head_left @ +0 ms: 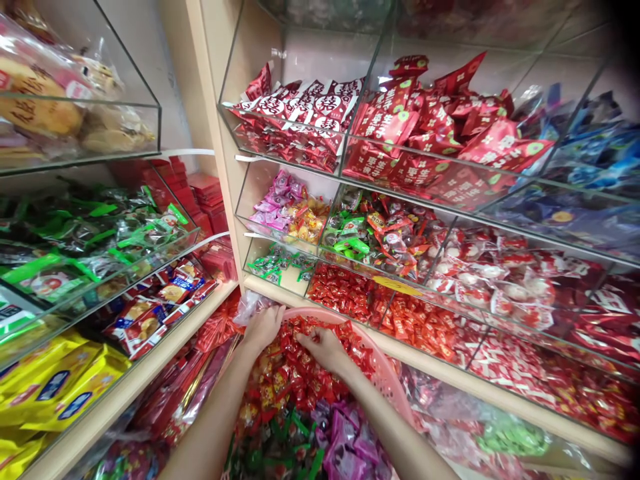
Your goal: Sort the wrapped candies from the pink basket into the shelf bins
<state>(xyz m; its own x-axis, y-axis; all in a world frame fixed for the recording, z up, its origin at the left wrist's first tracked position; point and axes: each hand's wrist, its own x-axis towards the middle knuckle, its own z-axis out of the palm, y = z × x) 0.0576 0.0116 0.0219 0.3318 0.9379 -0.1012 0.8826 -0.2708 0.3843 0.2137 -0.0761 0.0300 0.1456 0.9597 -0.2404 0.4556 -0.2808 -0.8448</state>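
Observation:
A pink basket (pixel 387 373) full of wrapped candies sits below the shelves. Red candies (pixel 295 370) lie toward its back, with green-wrapped ones (pixel 285 443) and purple ones (pixel 347 443) nearer. At the basket's back left rim is my left hand (pixel 264 328), its fingers bent down beside a clear plastic bag (pixel 249 305); what they hold, if anything, is hidden. Over the red candies my right hand (pixel 324 348) has its thumb and fingers curled close together, and whatever is between them is too small to name.
Clear shelf bins (pixel 345 150) of packaged sweets rise in front and to the right. More bins (pixel 160 123) stand at the left, above yellow packets (pixel 60 387). A wooden shelf edge (pixel 435 370) runs close behind the basket. Bagged goods (pixel 513 433) lie below at the right.

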